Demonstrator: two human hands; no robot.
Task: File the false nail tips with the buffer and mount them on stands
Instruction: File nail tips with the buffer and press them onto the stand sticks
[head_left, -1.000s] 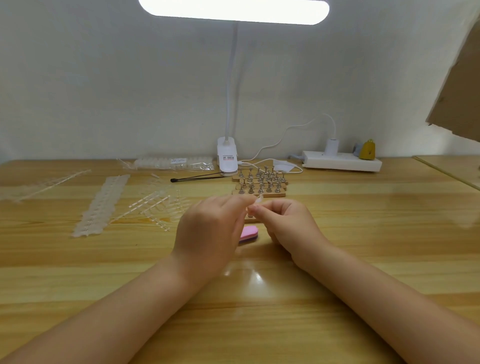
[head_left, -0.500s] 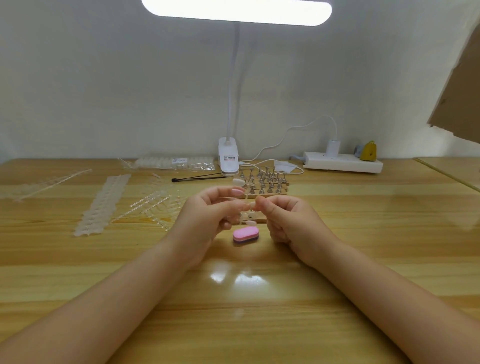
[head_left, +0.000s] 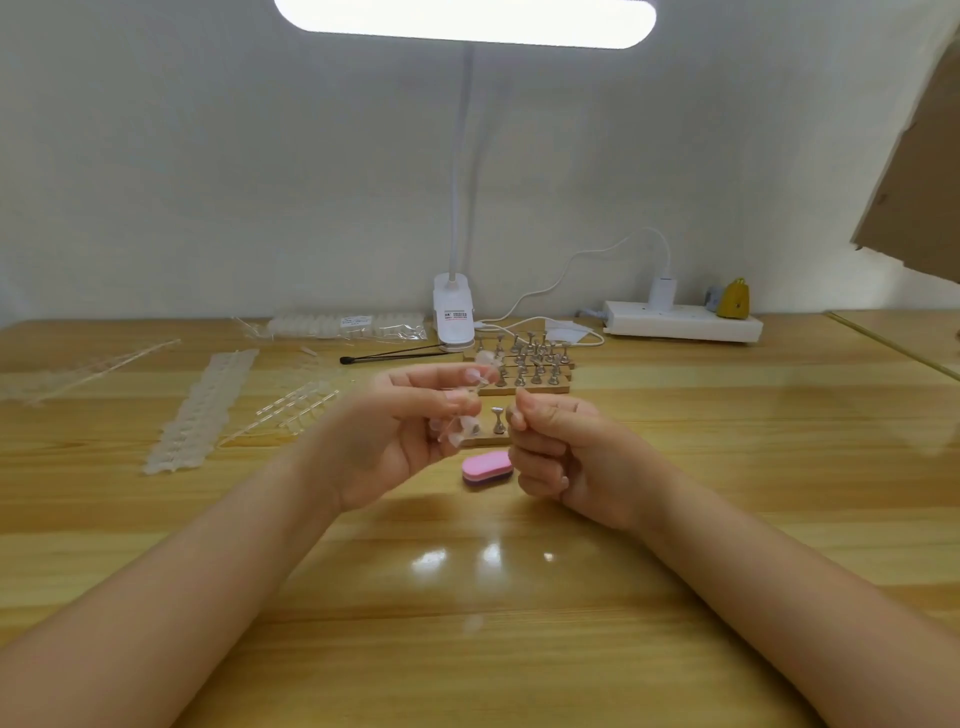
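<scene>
Head view: left hand (head_left: 387, 441) was pinching a clear nail tip (head_left: 457, 434) on a stand, blurred. Right hand (head_left: 553, 452) was curled; couldn't tell whether it held anything. Buffer (head_left: 487, 468) lay on the table (head_left: 727, 467) between the hands, untouched. Risk: tip is tiny and slick, so a loose pinch could flick it off among the stands (head_left: 530, 364).

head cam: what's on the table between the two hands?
Head view: the pink buffer lies on the table between the left hand and right hand, with a small wooden stand block just behind it.
</scene>
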